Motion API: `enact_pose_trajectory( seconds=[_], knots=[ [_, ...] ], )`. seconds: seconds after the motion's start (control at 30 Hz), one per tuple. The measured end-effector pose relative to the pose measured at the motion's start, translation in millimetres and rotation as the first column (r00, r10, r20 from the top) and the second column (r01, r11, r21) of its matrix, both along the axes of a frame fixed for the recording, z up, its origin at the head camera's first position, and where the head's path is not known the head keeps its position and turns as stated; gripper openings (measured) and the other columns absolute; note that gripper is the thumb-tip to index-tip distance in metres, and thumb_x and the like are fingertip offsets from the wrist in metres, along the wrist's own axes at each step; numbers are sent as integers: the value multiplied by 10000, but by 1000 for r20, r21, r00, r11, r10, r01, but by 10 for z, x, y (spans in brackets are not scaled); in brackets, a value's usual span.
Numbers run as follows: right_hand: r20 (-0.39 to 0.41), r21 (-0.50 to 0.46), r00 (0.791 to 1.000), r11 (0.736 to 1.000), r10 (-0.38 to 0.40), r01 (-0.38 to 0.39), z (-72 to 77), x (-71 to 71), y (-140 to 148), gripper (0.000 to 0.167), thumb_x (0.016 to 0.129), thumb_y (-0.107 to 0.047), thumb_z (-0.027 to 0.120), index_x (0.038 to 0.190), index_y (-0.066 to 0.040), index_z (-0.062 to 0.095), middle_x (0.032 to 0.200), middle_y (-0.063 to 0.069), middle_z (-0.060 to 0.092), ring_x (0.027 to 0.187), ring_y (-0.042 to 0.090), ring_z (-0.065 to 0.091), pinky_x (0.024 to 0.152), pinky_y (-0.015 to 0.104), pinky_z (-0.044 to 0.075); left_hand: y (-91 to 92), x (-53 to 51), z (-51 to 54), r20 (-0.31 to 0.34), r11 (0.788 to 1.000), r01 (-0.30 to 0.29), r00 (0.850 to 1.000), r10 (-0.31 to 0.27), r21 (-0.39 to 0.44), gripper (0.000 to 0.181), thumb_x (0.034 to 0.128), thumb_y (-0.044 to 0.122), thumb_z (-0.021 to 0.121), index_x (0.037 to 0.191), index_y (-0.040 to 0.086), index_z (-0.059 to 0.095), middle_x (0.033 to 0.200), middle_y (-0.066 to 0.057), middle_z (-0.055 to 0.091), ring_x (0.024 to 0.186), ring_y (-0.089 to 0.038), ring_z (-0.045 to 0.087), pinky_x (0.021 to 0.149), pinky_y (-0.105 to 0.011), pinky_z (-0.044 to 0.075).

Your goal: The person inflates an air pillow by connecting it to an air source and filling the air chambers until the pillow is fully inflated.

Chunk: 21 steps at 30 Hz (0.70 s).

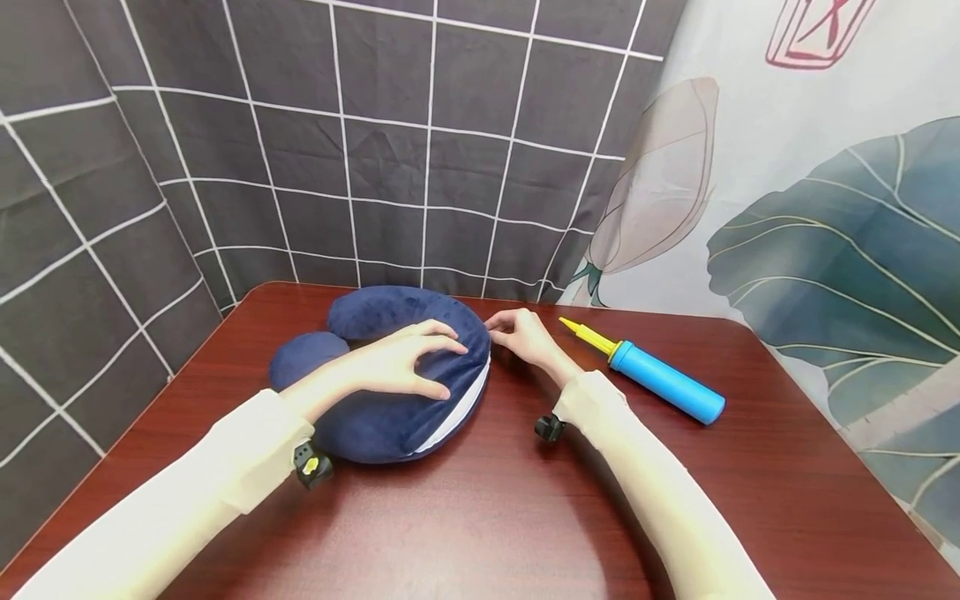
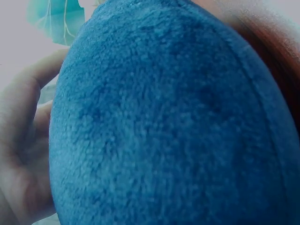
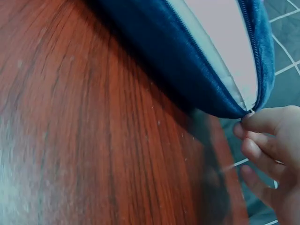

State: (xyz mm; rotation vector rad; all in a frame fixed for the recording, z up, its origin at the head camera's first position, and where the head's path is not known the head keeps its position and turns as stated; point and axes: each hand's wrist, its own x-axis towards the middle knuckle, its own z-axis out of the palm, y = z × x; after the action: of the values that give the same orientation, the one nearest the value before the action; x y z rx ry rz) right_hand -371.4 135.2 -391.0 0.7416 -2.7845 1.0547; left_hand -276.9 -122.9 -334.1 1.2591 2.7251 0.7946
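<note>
A navy plush U-shaped neck pillow (image 1: 390, 310) lies on the table, its zipper (image 3: 254, 47) parted along the outer curve so that a white inner (image 1: 454, 412) shows. My left hand (image 1: 408, 360) rests on top of the pillow with fingers and thumb spread. In the left wrist view the blue plush (image 2: 164, 112) fills most of the picture and hides part of that hand. At the far right end of the opening, my right hand (image 1: 528, 336) pinches the zipper pull (image 3: 250, 113) between thumb and forefinger. The pull itself is mostly covered by the fingertips.
A blue hand pump (image 1: 667, 382) with a yellow nozzle lies on the reddish-brown wooden table (image 1: 420, 533), right of the right hand. Behind the table hang a dark grid-patterned cloth (image 1: 382, 158) and a pale cloth with leaf prints (image 1: 862, 250).
</note>
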Motion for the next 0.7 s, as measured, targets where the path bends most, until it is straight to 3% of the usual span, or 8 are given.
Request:
enact_pose_trajectory(
  seconds=[0.1,0.27,0.53,0.7],
  knots=[
    [-71,28,997,999,-18,20,2,22,4,118,911,-158,699,994,-108,766,922,69,767,839,194,677,822,330,532,17,-12,18,-3,1000,6,1000,-6,-29,584,804,384,784,1327,190,610,1478,-103,485,1375,-340,437,1127,-534,357],
    [-138,51,990,998,-25,32,15,59,9,58,912,-142,696,945,-124,740,887,58,745,799,197,643,804,358,536,43,-12,60,24,997,-31,999,33,-76,589,794,412,783,1326,229,605,1499,-74,485,1412,-315,421,1148,-536,340],
    [-124,125,992,991,-29,45,38,132,33,60,925,-147,671,881,-178,698,851,9,713,815,189,619,788,344,496,49,-12,62,63,993,-80,994,85,-82,593,772,414,805,1305,233,620,1478,-34,503,1202,-251,612,1058,-462,444],
    [-96,113,995,993,-20,31,32,231,68,75,926,-142,666,863,-179,685,842,7,703,817,192,607,786,339,480,55,-2,43,68,993,-84,994,89,-79,600,765,409,810,1304,227,621,1482,-33,495,1211,-259,615,1059,-452,449]
  ],
)
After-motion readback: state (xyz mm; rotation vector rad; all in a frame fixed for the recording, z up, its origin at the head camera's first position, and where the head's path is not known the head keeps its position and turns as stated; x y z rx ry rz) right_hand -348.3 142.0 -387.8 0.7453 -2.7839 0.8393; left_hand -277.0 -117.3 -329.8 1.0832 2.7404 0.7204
